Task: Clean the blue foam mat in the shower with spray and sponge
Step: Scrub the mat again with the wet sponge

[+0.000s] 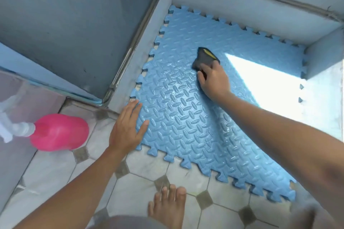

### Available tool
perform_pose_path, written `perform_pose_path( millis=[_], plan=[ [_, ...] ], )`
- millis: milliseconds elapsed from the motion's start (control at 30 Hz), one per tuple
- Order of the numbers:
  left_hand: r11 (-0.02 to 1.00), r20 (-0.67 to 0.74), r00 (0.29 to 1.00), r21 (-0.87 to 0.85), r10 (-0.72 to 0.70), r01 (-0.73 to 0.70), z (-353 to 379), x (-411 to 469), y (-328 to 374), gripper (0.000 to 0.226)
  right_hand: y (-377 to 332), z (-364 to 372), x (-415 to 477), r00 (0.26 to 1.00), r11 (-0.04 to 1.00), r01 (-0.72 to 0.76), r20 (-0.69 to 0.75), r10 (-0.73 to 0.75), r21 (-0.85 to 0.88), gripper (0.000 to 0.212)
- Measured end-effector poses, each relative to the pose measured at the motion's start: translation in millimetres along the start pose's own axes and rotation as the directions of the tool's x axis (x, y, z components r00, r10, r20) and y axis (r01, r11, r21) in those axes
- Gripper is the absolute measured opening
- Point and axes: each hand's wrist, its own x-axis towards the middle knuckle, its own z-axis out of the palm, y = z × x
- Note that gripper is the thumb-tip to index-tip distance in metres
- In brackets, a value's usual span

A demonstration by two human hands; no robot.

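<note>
Scrubbing now: our right hand (212, 78) grips the dark sponge (204, 57) mid-way up the blue textured foam mat (186, 117), left hand (128, 128) flat on its near-left edge; unscrubbed mat lies diagonally ahead.

The pink spray bottle's (59, 132) white nozzle is blurred and cut off at the left edge.

Home bathroom, tiled floor (141, 188), walled shower corner (242, 13)
</note>
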Motion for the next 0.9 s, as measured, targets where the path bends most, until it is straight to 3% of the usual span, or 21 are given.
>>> perform_pose_path(
  millis=[133, 267, 333, 367, 400, 433, 500, 533, 567, 633, 733, 900],
  plan=[
    [1.0, 0.031, 0.999, -0.001, -0.007, 0.007, -3, 0, 0, 0.074, -59, 8, -64, 0.934, 0.938, 0.341, 0.095, -0.346, 0.067, 0.04],
    [1.0, 0.023, 0.999, 0.016, 0.027, -0.027, -2, 1, -2, 0.068, -55, 7, -112, 0.703, 0.725, 0.67, 0.178, -0.688, 0.156, 0.036],
    [1.0, 0.027, 0.999, 0.018, 0.023, -0.023, -1, 1, -2, 0.066, -22, -1, -110, 0.59, 0.622, 0.766, 0.207, -0.781, 0.162, 0.037],
    [1.0, 0.03, 0.999, 0.014, 0.02, -0.02, -1, 1, -3, 0.067, -2, -7, -99, 0.579, 0.613, 0.778, 0.22, -0.785, 0.137, 0.036],
    [1.0, 0.031, 0.999, 0.007, 0.022, -0.023, 0, 0, -3, 0.067, 19, -14, -85, 0.623, 0.652, 0.753, 0.223, -0.75, 0.089, 0.034],
    [1.0, 0.028, 0.999, 0.001, 0.027, -0.027, 1, 0, -4, 0.068, 40, -22, -67, 0.725, 0.743, 0.669, 0.197, -0.66, 0.03, 0.033],
    [1.0, 0.032, 0.999, -0.002, 0.02, -0.019, 1, 1, -5, 0.069, 79, -37, -31, 0.948, 0.947, 0.314, 0.082, -0.308, -0.073, 0.032],
    [1.0, 0.034, 0.999, -0.003, 0.013, -0.013, 1, 1, -5, 0.069, 95, -43, -18, 0.996, 0.991, 0.091, 0.024, -0.089, -0.095, 0.03],
    [1.0, 0.034, 0.999, -0.003, 0.009, -0.009, 1, 0, -5, 0.069, 107, -47, -9, 0.995, 0.991, -0.102, -0.016, 0.101, -0.084, 0.027],
    [1.0, 0.029, 0.999, -0.003, 0.013, -0.013, 1, 0, -4, 0.068, 111, -44, -1, 0.957, 0.956, -0.288, -0.051, 0.285, -0.058, 0.026],
    [1.0, 0.032, 0.999, -0.016, 0.02, -0.02, 0, 1, -4, 0.068, 74, -24, 0, 0.957, 0.957, -0.288, -0.041, 0.287, -0.022, 0.033],
    [0.997, 0.038, 0.999, -0.079, -0.012, 0.015, -3, 0, 1, 0.075, -26, 4, -29, 1.0, 0.998, -0.027, 0.007, 0.026, 0.061, 0.042]
  ],
)
